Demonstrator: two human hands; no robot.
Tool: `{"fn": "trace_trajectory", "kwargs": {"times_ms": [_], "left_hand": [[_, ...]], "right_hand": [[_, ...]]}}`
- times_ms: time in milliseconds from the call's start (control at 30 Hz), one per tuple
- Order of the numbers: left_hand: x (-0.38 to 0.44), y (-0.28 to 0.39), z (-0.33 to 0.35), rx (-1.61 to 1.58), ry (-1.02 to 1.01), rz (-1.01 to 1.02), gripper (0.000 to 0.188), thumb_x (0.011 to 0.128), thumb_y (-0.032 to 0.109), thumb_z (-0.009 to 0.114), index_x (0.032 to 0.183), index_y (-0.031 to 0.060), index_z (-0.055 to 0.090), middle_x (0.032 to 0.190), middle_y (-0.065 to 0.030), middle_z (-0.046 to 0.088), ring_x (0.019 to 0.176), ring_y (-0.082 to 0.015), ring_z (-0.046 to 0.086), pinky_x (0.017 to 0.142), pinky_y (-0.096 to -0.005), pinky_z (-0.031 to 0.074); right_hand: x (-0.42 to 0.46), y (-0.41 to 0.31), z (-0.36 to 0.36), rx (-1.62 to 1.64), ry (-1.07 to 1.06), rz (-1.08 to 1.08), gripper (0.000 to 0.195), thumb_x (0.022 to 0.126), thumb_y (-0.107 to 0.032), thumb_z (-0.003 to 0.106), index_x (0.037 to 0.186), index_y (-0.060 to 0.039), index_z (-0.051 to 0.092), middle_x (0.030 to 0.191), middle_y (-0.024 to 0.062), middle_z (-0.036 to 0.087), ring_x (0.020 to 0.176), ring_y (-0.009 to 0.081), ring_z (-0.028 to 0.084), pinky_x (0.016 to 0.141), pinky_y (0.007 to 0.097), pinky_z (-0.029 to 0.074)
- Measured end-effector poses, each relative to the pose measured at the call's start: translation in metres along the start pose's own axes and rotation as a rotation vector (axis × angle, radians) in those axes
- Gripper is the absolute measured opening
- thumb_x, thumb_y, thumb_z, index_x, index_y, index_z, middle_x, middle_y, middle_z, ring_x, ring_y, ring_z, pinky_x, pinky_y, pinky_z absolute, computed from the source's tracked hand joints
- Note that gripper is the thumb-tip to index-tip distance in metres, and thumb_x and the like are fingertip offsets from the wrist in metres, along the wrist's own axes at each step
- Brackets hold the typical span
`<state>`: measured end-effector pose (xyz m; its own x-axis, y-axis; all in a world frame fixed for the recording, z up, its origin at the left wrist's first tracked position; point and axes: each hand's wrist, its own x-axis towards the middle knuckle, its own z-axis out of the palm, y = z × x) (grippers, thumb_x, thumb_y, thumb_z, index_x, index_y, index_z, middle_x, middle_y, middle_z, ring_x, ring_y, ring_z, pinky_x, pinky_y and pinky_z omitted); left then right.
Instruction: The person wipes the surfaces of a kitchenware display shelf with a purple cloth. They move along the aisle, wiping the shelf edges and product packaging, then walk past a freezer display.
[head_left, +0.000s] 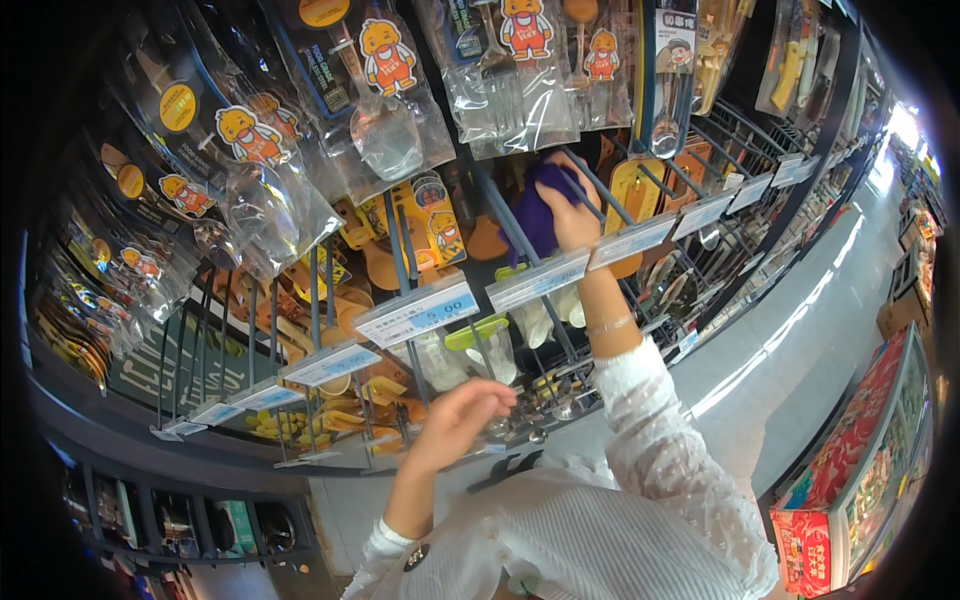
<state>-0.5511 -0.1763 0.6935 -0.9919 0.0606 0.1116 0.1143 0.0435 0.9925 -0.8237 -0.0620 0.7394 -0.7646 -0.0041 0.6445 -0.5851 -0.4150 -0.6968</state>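
My right hand (574, 206) is pressed around a bunched purple cloth (536, 214), reaching in between the metal display hooks (495, 199) of a shelf rack. The cloth hangs down behind a price-tag holder (536, 281). Lower and to the left, my left hand (461, 420) is held in the air with loosely curled fingers and nothing in it. Closest to that hand are packs of white spoons (491, 360) with green tops. A wooden spatula (486, 238) hangs just left of the cloth.
Packaged stainless-steel ladles (386, 139) with duck cards hang above. Several price-tag holders (416, 309) stick out at the hook ends. A yellow-packed item (634, 191) hangs right of my right hand. Pans stand on a lower rack (176, 525); a red-sided display case (802, 551) stands across the aisle.
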Motion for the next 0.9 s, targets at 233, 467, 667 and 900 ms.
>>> {"fn": "trace_trajectory", "kwargs": {"times_ms": [233, 467, 667, 900], "left_hand": [[0.012, -0.011, 0.008, -0.010, -0.115, -0.086, 0.023, 0.101, 0.010, 0.049, 0.117, -0.0028, 0.059, 0.108, -0.0093, 0.064, 0.099, -0.0155, 0.063, 0.089, -0.0306, 0.051], [0.020, -0.011, 0.013, 0.023, -0.222, -0.122, 0.024, 0.101, 0.011, 0.049, 0.119, -0.0028, 0.058, 0.110, -0.0099, 0.064, 0.101, -0.0167, 0.063, 0.090, -0.0316, 0.050], [0.013, -0.013, 0.010, 0.043, -0.237, -0.141, 0.025, 0.101, 0.010, 0.049, 0.120, -0.0035, 0.058, 0.111, -0.0103, 0.064, 0.100, -0.0165, 0.063, 0.089, -0.0313, 0.050], [0.003, -0.019, 0.005, 0.069, -0.276, -0.134, 0.027, 0.102, 0.013, 0.049, 0.122, -0.0033, 0.057, 0.111, -0.0096, 0.064, 0.101, -0.0159, 0.062, 0.090, -0.0305, 0.050]], "right_hand": [[-0.087, -0.063, -0.050, 0.447, 0.133, 0.293, 0.042, 0.082, 0.009, 0.060, 0.121, -0.0028, 0.052, 0.109, 0.0072, 0.061, 0.101, 0.0171, 0.061, 0.090, 0.0305, 0.049], [-0.096, -0.098, -0.070, 0.388, 0.246, 0.287, 0.049, 0.082, 0.009, 0.057, 0.128, -0.0035, 0.046, 0.109, 0.0101, 0.061, 0.096, 0.0189, 0.064, 0.084, 0.0312, 0.054], [-0.073, -0.087, -0.084, 0.278, 0.232, 0.367, 0.049, 0.084, 0.004, 0.060, 0.131, -0.0050, 0.050, 0.111, 0.0077, 0.060, 0.098, 0.0169, 0.061, 0.085, 0.0287, 0.051], [-0.011, -0.043, -0.081, 0.170, 0.191, 0.125, 0.045, 0.084, -0.002, 0.066, 0.127, -0.0097, 0.055, 0.115, 0.0066, 0.059, 0.098, 0.0146, 0.059, 0.083, 0.0294, 0.052]]}}
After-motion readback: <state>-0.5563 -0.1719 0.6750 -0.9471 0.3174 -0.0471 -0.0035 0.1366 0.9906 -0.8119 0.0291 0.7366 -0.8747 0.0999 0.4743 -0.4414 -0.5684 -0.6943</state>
